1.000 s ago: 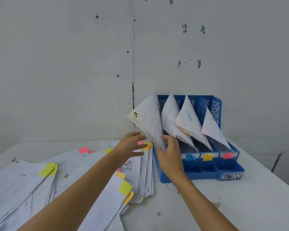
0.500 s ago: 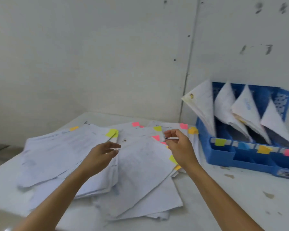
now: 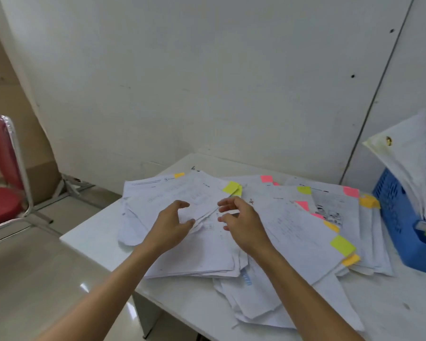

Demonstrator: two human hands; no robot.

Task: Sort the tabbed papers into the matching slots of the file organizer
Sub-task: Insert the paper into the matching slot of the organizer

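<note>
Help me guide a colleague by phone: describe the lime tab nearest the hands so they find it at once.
On the white table lies a spread of papers. Just beyond the right hand, on a sheaf's far corner, sits the lime tab. Of the lime tabs it is the leftmost, the only one left of every pink tab.

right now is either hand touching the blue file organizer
No, the left hand and right hand are both over the paper pile, apart from the blue file organizer at the right edge.
</note>
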